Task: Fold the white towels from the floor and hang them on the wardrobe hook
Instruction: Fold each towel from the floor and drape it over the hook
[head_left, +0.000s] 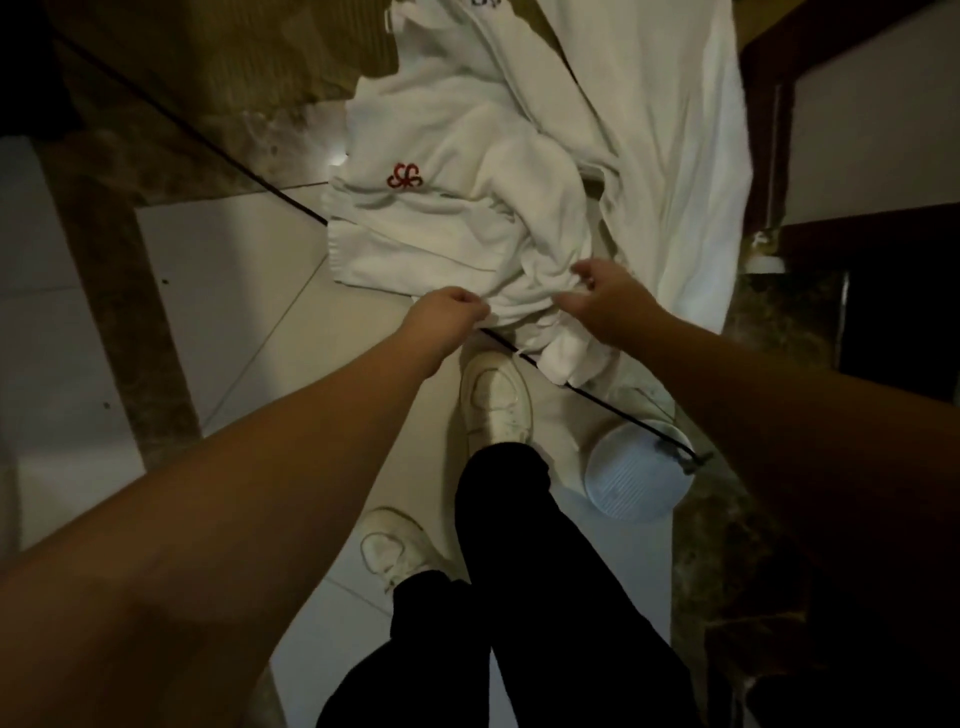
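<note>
Both our hands are down at the near edge of the white towel heap (467, 228), which lies crumpled on the pale tiled floor (218, 270). Our left hand (447, 312) has its fingers curled and pinching the near hem of the towel. Our right hand (602, 301) is just beside it, fingers curled into a bunched fold of the same cloth. One towel shows a red embroidered logo (404, 176) facing up. A long white sheet (675, 130) lies behind and to the right of the heap, touching it. A thin black cable (208, 145) runs diagonally across the floor, passes under the towels, and ends at a round pale-blue device (636, 473) near our right shoe (496, 400). Our left shoe (395, 551) is set further back.
</note>
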